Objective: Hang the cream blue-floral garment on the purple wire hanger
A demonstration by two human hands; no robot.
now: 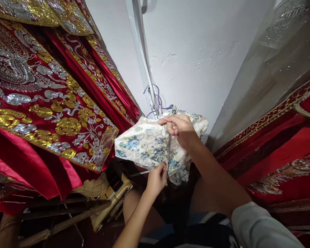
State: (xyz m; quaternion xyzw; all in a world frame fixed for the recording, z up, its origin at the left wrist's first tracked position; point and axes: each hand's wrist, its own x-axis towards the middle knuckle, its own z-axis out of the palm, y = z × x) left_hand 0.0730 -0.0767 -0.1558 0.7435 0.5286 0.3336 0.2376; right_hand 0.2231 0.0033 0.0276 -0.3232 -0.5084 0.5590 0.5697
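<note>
Pale wall (196,34) behind; left hand (156,179) pinches the shirt (142,143); right hand (183,129), above it, touches the collar (150,121), grip unclear. Straightening seems underway, calling for steady tension.

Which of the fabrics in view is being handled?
The pale blue-flowered garment on the purple hanger; the red embroidered cloth at left and red cloth at right are untouched.

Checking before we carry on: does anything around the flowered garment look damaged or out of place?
Yes: the pale wall beyond the garment has scattered rough marks, perhaps peeling paint, that break its otherwise smooth surface. I see no clear damage on the garment itself.
</note>
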